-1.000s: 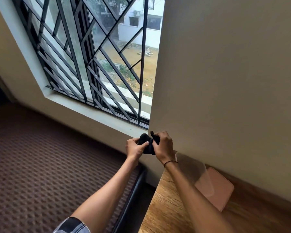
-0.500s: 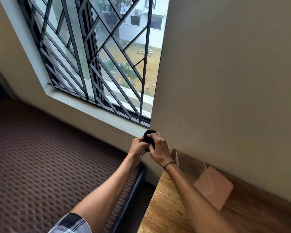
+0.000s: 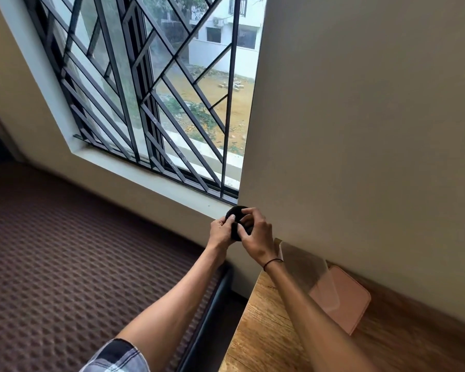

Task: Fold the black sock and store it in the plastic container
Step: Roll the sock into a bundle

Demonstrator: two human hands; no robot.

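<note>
The black sock (image 3: pixel 236 222) is bunched into a round ball, so it shows no long axis or heading. It is held in the air above the near end of the bench (image 3: pixel 263 331), left of the clear plastic container (image 3: pixel 304 267). The left hand (image 3: pixel 220 232) and right hand (image 3: pixel 257 237) both clamp it; fingers hide its lower half.

Ahead of you: window (image 3: pixel 156 84) with black metal grille (image 3: pixel 113 103), diagonal bars. Through it you see white building (image 3: pixel 226 30), bare sandy ground (image 3: pixel 226 103), some green plants (image 3: pixel 188 111). Beige wall (image 3: pixel 360 130) on your right. Wooden tabletop (image 3: pixel 266 331) below it. Brown patterned mattress (image 3: pixel 65 264) on your left, dark edge (image 3: pixel 212 304) beside tabletop.
</note>
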